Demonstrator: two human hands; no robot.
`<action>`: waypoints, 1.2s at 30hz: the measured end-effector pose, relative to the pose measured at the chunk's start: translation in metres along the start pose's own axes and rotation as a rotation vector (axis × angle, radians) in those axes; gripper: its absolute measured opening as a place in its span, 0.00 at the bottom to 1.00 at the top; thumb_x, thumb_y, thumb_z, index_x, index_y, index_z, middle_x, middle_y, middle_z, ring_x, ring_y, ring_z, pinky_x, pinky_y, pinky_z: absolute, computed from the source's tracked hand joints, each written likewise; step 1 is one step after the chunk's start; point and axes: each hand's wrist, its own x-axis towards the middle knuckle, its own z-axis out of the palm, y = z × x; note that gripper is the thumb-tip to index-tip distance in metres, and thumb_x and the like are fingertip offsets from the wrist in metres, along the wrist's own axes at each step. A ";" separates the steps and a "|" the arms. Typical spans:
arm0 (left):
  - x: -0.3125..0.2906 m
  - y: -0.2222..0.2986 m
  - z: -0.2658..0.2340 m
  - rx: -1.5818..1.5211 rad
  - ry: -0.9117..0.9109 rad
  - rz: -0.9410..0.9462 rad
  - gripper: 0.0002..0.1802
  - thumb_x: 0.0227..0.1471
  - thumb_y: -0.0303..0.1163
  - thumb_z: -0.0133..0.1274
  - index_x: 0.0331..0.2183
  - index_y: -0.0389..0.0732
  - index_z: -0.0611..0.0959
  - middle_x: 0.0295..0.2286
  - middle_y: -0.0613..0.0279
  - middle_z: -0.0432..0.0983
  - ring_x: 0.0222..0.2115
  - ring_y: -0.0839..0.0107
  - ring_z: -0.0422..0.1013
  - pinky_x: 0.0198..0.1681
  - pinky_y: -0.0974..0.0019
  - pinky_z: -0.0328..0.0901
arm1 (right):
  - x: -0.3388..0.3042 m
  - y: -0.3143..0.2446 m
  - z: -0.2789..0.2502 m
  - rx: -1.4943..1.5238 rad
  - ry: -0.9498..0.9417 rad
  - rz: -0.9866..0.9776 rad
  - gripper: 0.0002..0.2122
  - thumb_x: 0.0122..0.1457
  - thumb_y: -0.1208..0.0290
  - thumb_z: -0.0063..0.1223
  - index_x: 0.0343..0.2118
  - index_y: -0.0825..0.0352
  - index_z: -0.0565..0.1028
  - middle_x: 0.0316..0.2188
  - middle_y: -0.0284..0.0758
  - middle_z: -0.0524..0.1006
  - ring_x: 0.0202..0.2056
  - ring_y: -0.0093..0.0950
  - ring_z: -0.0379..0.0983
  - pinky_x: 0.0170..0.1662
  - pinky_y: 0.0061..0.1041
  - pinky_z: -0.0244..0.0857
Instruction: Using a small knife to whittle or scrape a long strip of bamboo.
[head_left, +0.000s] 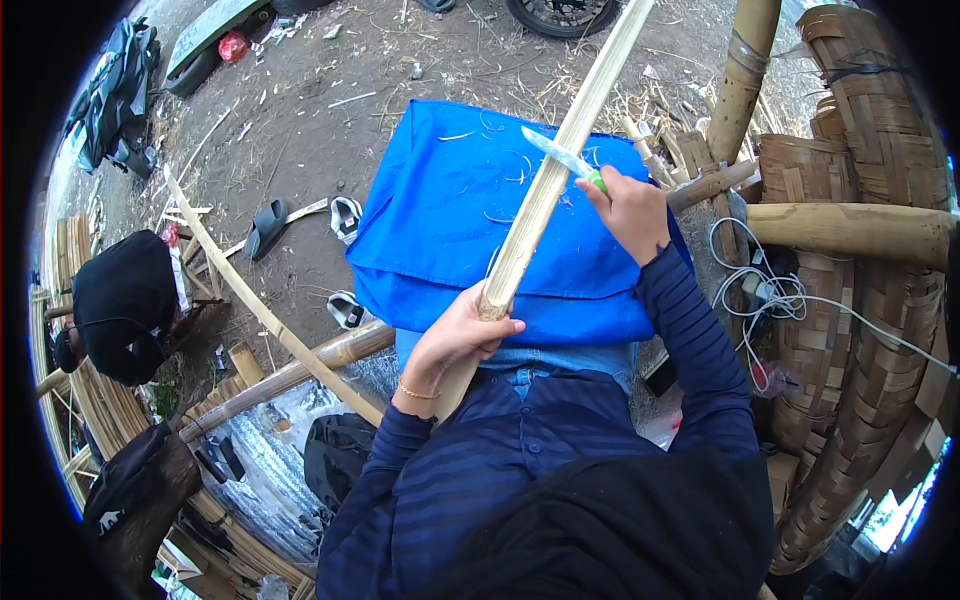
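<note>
A long, pale bamboo strip [540, 205] slants across my lap, from near my waist up past the top edge of the view. My left hand [465, 335] is wrapped round its lower part. My right hand [632, 215] grips the green handle of a knife [560, 153]. The knife's pale, patterned blade lies across the strip, pointing up and left. Under the strip, a blue cloth [410, 215] covers my knees, with thin curled shavings scattered on it.
Bamboo poles [850, 230] and woven bamboo panels [845, 380] stand at the right, beside a tangled white cable [765, 295]. Another long strip [255, 305] leans at the left. Sandals [265, 230] lie on the littered dirt ground. A wheel [565, 12] is at the top.
</note>
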 end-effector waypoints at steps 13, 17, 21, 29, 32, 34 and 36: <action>0.005 0.000 -0.009 -0.049 -0.037 -0.040 0.17 0.44 0.22 0.59 0.31 0.42 0.67 0.17 0.72 0.62 0.10 0.85 0.56 0.10 0.78 0.48 | -0.017 -0.017 0.012 0.153 -0.074 -0.098 0.19 0.57 0.54 0.48 0.19 0.64 0.64 0.11 0.37 0.66 0.14 0.35 0.67 0.16 0.32 0.57; 0.003 0.002 -0.003 -0.064 -0.042 -0.036 0.17 0.44 0.21 0.59 0.32 0.42 0.67 0.17 0.71 0.61 0.10 0.84 0.56 0.10 0.77 0.48 | -0.031 -0.031 0.010 0.146 -0.105 -0.339 0.19 0.55 0.53 0.51 0.18 0.63 0.64 0.11 0.35 0.65 0.14 0.34 0.66 0.18 0.31 0.58; 0.005 0.000 -0.008 -0.099 -0.048 -0.040 0.17 0.43 0.21 0.59 0.32 0.42 0.67 0.17 0.71 0.61 0.10 0.84 0.56 0.10 0.78 0.48 | -0.012 -0.010 0.011 0.178 0.017 -0.133 0.20 0.56 0.53 0.50 0.17 0.63 0.64 0.10 0.36 0.64 0.13 0.34 0.66 0.16 0.31 0.56; 0.005 0.002 -0.002 -0.109 -0.052 -0.037 0.17 0.43 0.20 0.58 0.31 0.42 0.67 0.16 0.72 0.61 0.09 0.84 0.55 0.09 0.77 0.47 | -0.004 0.002 0.003 0.048 0.018 -0.239 0.19 0.55 0.52 0.49 0.18 0.62 0.64 0.10 0.33 0.66 0.13 0.31 0.67 0.16 0.29 0.58; 0.001 -0.002 -0.010 -0.134 -0.082 -0.047 0.17 0.43 0.20 0.59 0.31 0.42 0.67 0.17 0.71 0.62 0.10 0.84 0.56 0.10 0.78 0.48 | -0.017 -0.025 0.011 0.121 -0.022 -0.218 0.19 0.55 0.51 0.50 0.18 0.62 0.65 0.11 0.33 0.66 0.13 0.31 0.67 0.16 0.28 0.59; 0.003 -0.004 -0.005 -0.116 -0.062 -0.041 0.17 0.43 0.20 0.59 0.31 0.42 0.67 0.17 0.71 0.62 0.10 0.84 0.56 0.10 0.78 0.49 | -0.026 -0.033 0.008 0.151 -0.115 -0.393 0.19 0.54 0.51 0.51 0.18 0.61 0.65 0.10 0.32 0.66 0.13 0.31 0.67 0.16 0.28 0.59; 0.000 -0.004 -0.002 -0.070 -0.054 -0.024 0.17 0.42 0.20 0.58 0.31 0.41 0.68 0.16 0.72 0.62 0.09 0.84 0.55 0.09 0.78 0.48 | -0.010 -0.005 0.006 0.061 0.052 -0.303 0.19 0.54 0.51 0.52 0.18 0.61 0.65 0.10 0.32 0.65 0.13 0.30 0.67 0.16 0.28 0.59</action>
